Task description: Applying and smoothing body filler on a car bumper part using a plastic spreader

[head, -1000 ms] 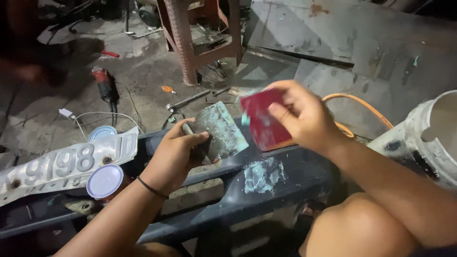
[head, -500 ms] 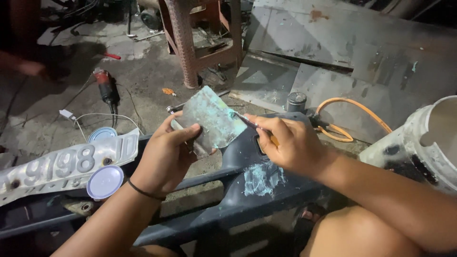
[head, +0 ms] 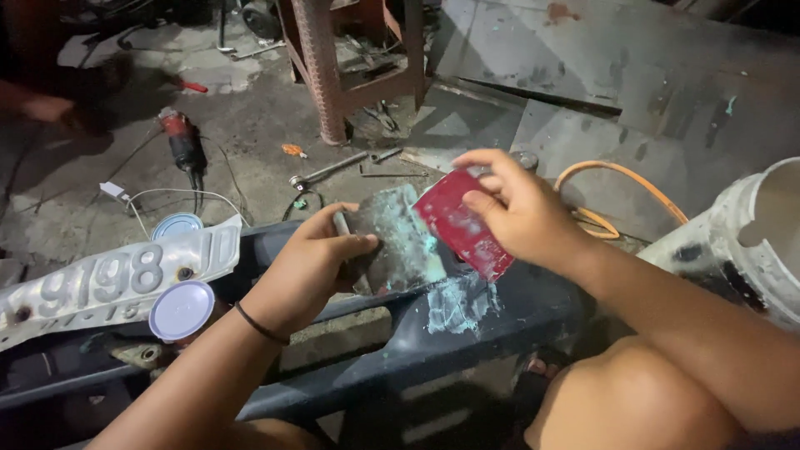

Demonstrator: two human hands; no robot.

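The left hand (head: 308, 267) grips a putty-smeared mixing board (head: 400, 242) over the dark panel (head: 467, 325); the right hand (head: 517, 208) pinches a thin red spreader (head: 458, 225) (probably light, flexible, best held by its clean edge).

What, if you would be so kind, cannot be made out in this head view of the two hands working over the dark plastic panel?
- Flat board smeared with pale green filler: its left part is hidden by the left hand.
- Red flat spreader: its upper edge is covered by the right hand.
- White bucket: cut off by the right frame edge.
- Bent metal plate: its left end leaves the frame.
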